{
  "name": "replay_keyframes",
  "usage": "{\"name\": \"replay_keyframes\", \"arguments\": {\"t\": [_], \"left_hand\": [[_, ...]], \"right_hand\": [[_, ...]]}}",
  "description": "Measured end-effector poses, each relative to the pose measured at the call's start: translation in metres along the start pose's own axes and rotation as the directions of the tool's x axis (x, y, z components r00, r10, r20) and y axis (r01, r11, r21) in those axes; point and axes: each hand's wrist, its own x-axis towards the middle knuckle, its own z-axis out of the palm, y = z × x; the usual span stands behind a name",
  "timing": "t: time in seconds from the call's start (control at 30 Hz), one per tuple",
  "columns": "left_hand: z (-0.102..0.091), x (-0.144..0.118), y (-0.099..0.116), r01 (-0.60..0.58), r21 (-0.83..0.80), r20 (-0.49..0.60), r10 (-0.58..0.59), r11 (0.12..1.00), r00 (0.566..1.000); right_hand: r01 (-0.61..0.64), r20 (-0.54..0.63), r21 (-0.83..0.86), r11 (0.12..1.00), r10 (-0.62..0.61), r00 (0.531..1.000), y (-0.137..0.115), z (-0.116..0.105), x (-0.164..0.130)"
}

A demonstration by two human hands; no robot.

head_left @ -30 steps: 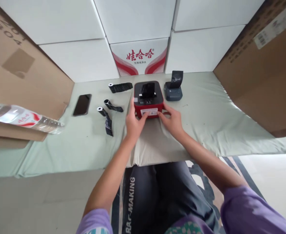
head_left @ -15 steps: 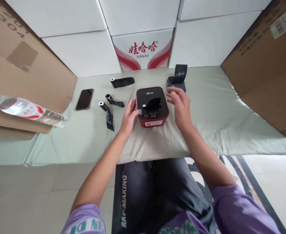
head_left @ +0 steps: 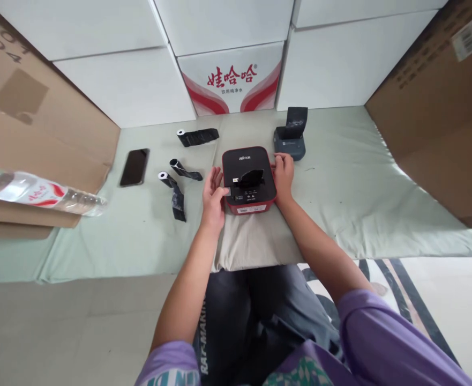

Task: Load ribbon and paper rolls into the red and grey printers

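Note:
A red and black printer (head_left: 246, 161) sits on the pale green cloth in front of me, with a strip of black paper (head_left: 252, 178) sticking up from the slot in its top. My left hand (head_left: 215, 201) is at its left side, thumb against the front left edge of the top. Against the right wall rests my right hand (head_left: 284, 174), its fingers bent and their tips partly hidden. Just behind that hand stands a smaller dark blue printer (head_left: 290, 147) with a length of black paper (head_left: 296, 122) rising out of it.
Several loose rolls of black paper (head_left: 197, 137) lie left of the printer. Farther left are a phone (head_left: 134, 167) and a clear water bottle (head_left: 45, 192). White cartons (head_left: 231, 78) wall off the back; brown cardboard boxes (head_left: 432, 118) flank both sides. The cloth's front edge is near my knees.
My right hand has moved in from beside the blue printer to the red printer's right side. My left hand has come closer to the red printer's left side. The view has shifted slightly.

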Motion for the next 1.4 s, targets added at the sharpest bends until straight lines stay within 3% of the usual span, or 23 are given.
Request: {"name": "replay_keyframes", "arguments": {"t": [0.2, 0.5, 0.6, 0.67, 0.73, 0.77, 0.83, 0.9, 1.0, 1.07, 1.2, 1.27, 1.4], "left_hand": [[0.005, -0.004, -0.008, -0.044, 0.059, -0.109, 0.05, 0.997, 0.993], [0.014, -0.024, 0.008, -0.102, 0.049, -0.174, 0.109, 0.994, 0.979], [0.009, -0.026, 0.016, -0.224, 0.13, -0.156, 0.243, 0.966, 0.957], [0.002, -0.017, 0.028, -0.341, 0.231, -0.072, 0.365, 0.911, 0.928], [-0.003, 0.001, 0.046, -0.423, 0.362, 0.108, 0.413, 0.831, 0.904], [-0.004, 0.012, 0.057, -0.44, 0.427, 0.217, 0.383, 0.79, 0.898], [-0.002, 0.034, 0.081, -0.465, 0.584, 0.392, 0.271, 0.666, 0.879], [0.008, 0.051, 0.104, -0.506, 0.727, 0.534, 0.081, 0.465, 0.841], [0.03, 0.066, 0.127, -0.56, 0.82, 0.573, -0.208, 0.122, 0.793], [0.043, 0.069, 0.133, -0.591, 0.807, 0.566, -0.295, 0.007, 0.77], [0.05, 0.072, 0.132, -0.617, 0.784, 0.589, -0.396, 0.068, 0.704], [0.047, 0.073, 0.129, -0.607, 0.786, 0.595, -0.405, 0.115, 0.694], [0.034, 0.072, 0.123, -0.596, 0.752, 0.657, -0.262, 0.281, 0.706]], "right_hand": [[-0.011, -0.017, 0.033, 0.999, 0.012, 1.0, -0.003, 0.002, 0.001], [-0.061, 0.063, 0.133, 0.989, 0.053, 0.997, -0.012, 0.002, -0.001], [-0.064, 0.066, 0.116, 0.991, 0.057, 0.996, -0.01, 0.003, 0.0], [-0.06, 0.054, 0.121, 0.991, 0.054, 0.997, -0.009, 0.004, 0.001], [-0.052, 0.041, 0.145, 0.988, 0.047, 0.998, -0.009, 0.004, 0.001], [-0.047, 0.038, 0.16, 0.986, 0.041, 0.998, -0.009, 0.004, 0.001], [-0.041, 0.03, 0.189, 0.981, 0.036, 0.999, -0.01, 0.005, 0.002], [-0.044, 0.026, 0.211, 0.977, 0.039, 0.999, -0.009, 0.006, 0.002], [-0.056, 0.03, 0.233, 0.971, 0.05, 0.998, -0.008, 0.007, 0.002], [-0.054, 0.033, 0.235, 0.97, 0.048, 0.998, -0.008, 0.007, 0.002], [-0.047, 0.037, 0.217, 0.975, 0.04, 0.999, -0.008, 0.006, 0.003], [-0.05, 0.047, 0.201, 0.978, 0.041, 0.998, -0.008, 0.006, 0.004], [-0.043, 0.071, 0.164, 0.985, 0.032, 0.997, -0.01, 0.007, 0.003]]}}
